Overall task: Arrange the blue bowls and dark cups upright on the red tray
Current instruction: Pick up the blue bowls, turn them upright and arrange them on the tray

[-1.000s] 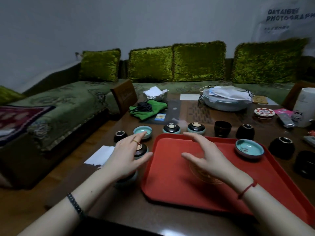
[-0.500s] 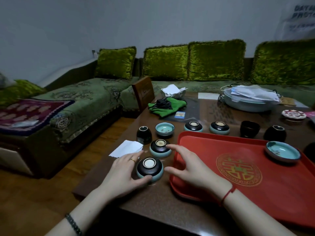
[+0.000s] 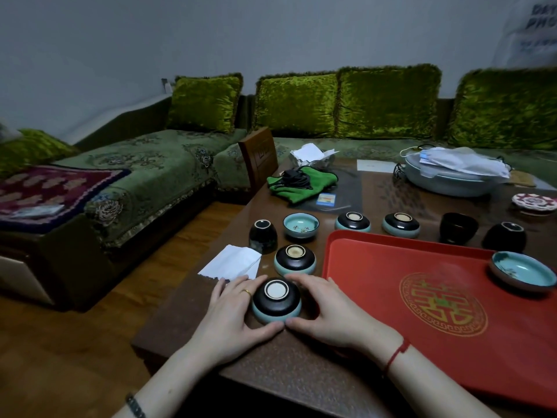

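An upside-down blue bowl [image 3: 276, 300] with a dark underside sits near the table's front left corner. My left hand [image 3: 232, 315] cups its left side and my right hand [image 3: 328, 309] cups its right side. The red tray [image 3: 422, 303] lies to the right and carries one upright blue bowl [image 3: 523, 274]. Behind the held bowl stands a second inverted bowl [image 3: 294, 260]. Farther back are an upright blue bowl [image 3: 300, 225], two inverted bowls [image 3: 352, 221] [image 3: 401, 224], an upright dark cup [image 3: 458, 228] and two inverted dark cups [image 3: 262, 236] [image 3: 505, 236].
A white paper napkin [image 3: 230, 262] lies left of the bowls. A green cloth [image 3: 301, 184] with a black cable, a grey covered dish [image 3: 449, 179] and a round patterned coaster [image 3: 533, 202] occupy the table's far side. A green sofa wraps around behind.
My right hand left the tray and moved left to the nearest inverted bowl. Both hands now close around it. The view has shifted left and nearer.
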The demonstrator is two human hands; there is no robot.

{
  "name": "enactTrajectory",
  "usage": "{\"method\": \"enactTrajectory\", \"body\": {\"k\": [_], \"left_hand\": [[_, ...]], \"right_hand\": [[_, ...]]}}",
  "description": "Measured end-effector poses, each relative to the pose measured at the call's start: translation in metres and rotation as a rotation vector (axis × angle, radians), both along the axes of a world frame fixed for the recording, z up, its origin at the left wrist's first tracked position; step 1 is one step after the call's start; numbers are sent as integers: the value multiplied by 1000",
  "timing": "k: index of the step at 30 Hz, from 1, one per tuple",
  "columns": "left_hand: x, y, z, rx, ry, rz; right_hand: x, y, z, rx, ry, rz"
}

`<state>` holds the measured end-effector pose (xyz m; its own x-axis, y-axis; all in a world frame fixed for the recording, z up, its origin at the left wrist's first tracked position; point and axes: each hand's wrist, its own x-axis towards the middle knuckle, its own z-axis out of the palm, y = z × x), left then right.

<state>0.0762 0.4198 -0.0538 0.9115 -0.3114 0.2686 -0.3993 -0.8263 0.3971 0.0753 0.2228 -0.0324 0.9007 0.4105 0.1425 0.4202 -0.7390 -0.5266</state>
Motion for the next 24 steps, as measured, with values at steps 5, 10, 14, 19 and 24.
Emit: {"method": "enactTrajectory", "body": {"k": [5, 10, 14, 19, 24], "left_hand": [[-1, 0, 3, -8, -9, -2], [-7, -3, 13, -151, -28, -7], [-10, -18, 27, -392, 33, -26], [-10, -50, 44, -584, 190, -114], [-10, -91, 51, -716, 331, -265]], "right_hand": [[1, 1, 2, 64, 60, -14], [-5, -3, 12, 275, 12, 12], [-12, -17, 25, 412, -40, 20], [-21, -45, 42, 523, -124, -11], [-33, -80, 49, 545, -178, -135]]}}
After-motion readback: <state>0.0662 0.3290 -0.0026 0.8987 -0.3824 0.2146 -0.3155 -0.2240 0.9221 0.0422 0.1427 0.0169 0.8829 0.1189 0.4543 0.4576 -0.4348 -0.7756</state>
